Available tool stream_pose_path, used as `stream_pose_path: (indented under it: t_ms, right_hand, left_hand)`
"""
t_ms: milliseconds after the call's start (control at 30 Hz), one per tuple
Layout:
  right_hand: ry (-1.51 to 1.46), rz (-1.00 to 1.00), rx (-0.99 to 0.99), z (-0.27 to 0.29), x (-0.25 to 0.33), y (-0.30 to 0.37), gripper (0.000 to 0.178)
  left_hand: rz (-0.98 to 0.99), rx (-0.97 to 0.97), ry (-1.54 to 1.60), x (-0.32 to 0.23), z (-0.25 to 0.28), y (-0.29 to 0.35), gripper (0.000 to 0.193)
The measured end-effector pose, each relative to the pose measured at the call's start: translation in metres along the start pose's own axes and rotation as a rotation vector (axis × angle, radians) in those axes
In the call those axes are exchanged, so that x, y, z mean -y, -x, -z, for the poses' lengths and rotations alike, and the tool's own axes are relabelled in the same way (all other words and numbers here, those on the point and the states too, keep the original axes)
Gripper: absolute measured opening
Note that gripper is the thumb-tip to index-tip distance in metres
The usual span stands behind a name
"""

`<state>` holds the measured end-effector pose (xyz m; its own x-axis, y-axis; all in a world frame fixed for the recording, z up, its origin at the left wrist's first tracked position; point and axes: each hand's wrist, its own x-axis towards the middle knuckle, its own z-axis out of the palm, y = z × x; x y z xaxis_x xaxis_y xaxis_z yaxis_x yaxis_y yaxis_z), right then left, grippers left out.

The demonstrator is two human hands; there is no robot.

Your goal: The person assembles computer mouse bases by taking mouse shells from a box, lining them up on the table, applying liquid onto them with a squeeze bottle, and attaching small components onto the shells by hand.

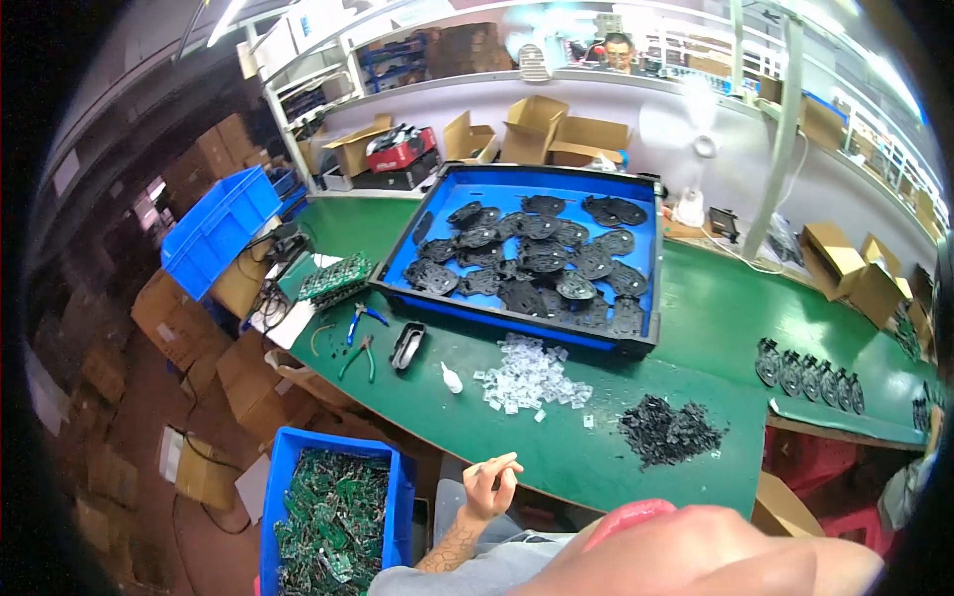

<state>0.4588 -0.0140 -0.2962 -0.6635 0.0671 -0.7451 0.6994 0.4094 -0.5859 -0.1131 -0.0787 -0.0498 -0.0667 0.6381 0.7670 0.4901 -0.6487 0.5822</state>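
My left hand (487, 487) is raised at the table's front edge, above my lap. Its fingers are loosely curled and a little apart, and nothing shows between them. My right hand is not in view. Nearest on the green table (417, 437) lies a pile of small clear plastic pieces (532, 375). Right of it is a heap of small black parts (668, 431). A white dropper bottle (451, 378) lies left of the clear pieces, near a black oblong casing (407, 346). Behind them, a large blue tray with a black rim (517, 319) holds many black rounded housings (542, 256).
Green-handled pliers (360, 360), blue-handled cutters (364, 320) and stacked circuit boards (338, 280) lie left. A blue bin (402, 512) of circuit boards stands below. Black assemblies (810, 378) line up right. A white fan (701, 149) and cartons (537, 124) stand behind; a person (618, 52) is beyond.
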Motion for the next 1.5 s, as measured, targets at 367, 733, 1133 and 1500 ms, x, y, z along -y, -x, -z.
stream_pose_path:
  t_ms: [367, 733, 1133, 1500]
  right_hand:
    - [0.012, -0.153, -0.437, 0.008, 0.075, -0.027, 0.068]
    - [0.039, -0.425, -0.843, 0.022, 0.157, 0.009, 0.075]
    - [-0.243, -0.671, -0.921, -0.173, 0.279, 0.003, 0.075]
    - [-0.082, -0.477, -1.093, -0.166, 0.245, 0.029, 0.077]
  left_hand:
    - [-0.070, -0.005, 0.208, 0.001, 0.010, -0.029, 0.021]
    - [-0.100, 0.144, 0.484, 0.004, 0.019, -0.055, 0.018]
    - [-0.447, -0.110, -0.002, -0.067, 0.079, -0.141, 0.019]
    - [-0.651, -0.121, 0.134, -0.143, 0.118, -0.105, 0.017]
